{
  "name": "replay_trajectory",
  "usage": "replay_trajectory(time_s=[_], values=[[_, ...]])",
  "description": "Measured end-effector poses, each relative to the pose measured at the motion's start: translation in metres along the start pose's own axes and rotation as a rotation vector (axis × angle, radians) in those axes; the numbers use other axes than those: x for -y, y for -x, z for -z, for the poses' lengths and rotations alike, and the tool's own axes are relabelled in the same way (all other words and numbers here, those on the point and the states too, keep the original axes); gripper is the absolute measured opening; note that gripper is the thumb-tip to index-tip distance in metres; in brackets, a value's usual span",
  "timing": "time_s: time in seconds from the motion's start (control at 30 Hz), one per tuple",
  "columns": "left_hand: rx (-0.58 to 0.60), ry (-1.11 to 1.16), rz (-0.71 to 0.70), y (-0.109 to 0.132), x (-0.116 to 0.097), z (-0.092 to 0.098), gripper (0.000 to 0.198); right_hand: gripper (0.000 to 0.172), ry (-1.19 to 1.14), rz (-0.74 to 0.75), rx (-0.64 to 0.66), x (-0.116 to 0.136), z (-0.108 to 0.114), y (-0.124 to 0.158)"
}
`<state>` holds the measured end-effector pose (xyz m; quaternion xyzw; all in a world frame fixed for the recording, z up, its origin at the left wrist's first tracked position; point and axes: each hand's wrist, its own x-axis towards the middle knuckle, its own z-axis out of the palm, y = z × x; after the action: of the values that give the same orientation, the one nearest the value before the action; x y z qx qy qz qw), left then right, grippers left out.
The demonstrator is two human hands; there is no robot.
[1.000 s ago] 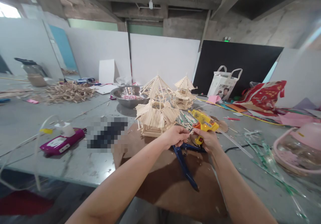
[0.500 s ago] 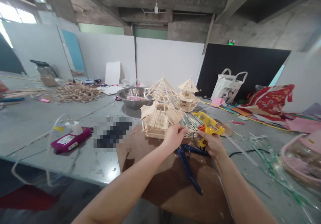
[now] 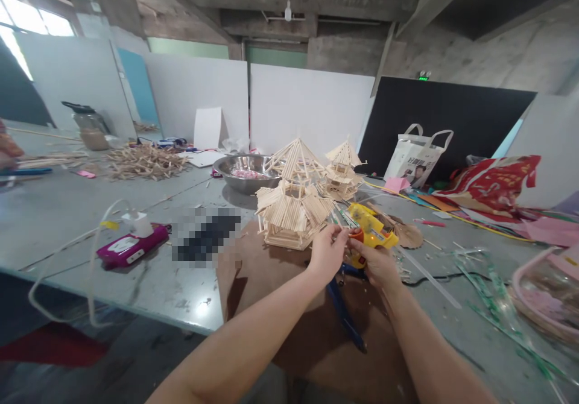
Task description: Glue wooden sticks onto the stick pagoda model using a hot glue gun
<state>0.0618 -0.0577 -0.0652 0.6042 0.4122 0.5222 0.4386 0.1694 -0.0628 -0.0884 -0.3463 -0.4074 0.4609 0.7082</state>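
Note:
My right hand (image 3: 377, 265) grips a yellow glue gun (image 3: 371, 228) by its handle, its nozzle pointing left. My left hand (image 3: 328, 251) is pinched closed right at the nozzle, on something too small to make out. Both hands hover over a brown board (image 3: 271, 295), just right of a pagoda model (image 3: 292, 205) built of wooden sticks. A smaller stick pagoda (image 3: 341, 172) stands behind it. Blue-handled cutters (image 3: 344, 313) lie on the board under my hands.
A steel bowl (image 3: 239, 172) sits behind the models. A pink phone with a white charger (image 3: 131, 244) lies at the left, a stick pile (image 3: 145, 161) farther back. Bags (image 3: 418, 157), coloured paper and green scraps crowd the right, with a pink-rimmed container (image 3: 543, 289).
My left hand moved right from the pagoda's edge to the glue gun's nozzle. The view shifted slightly; the glue gun stayed in my right hand.

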Motion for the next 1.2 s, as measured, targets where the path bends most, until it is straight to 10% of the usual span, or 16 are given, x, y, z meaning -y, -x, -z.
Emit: replay_trajectory(time_s=[0.3,0.67,0.9,1.2], values=[[0.190,-0.431,-0.144,0.009,0.018,0.008,0.024,0.024,0.037,0.048,-0.056,0.001,0.001,-0.002],[0.265,-0.354,-0.076,0.014,0.019,0.011,0.026,0.028,-0.084,0.026,-0.154,0.008,-0.001,-0.002],[0.161,-0.192,0.090,0.015,-0.001,0.031,0.022,0.026,-0.078,0.069,-0.153,0.009,0.003,-0.005],[-0.044,0.230,0.077,-0.046,-0.048,0.095,0.019,0.024,-0.018,0.071,-0.123,0.004,0.006,-0.005]])
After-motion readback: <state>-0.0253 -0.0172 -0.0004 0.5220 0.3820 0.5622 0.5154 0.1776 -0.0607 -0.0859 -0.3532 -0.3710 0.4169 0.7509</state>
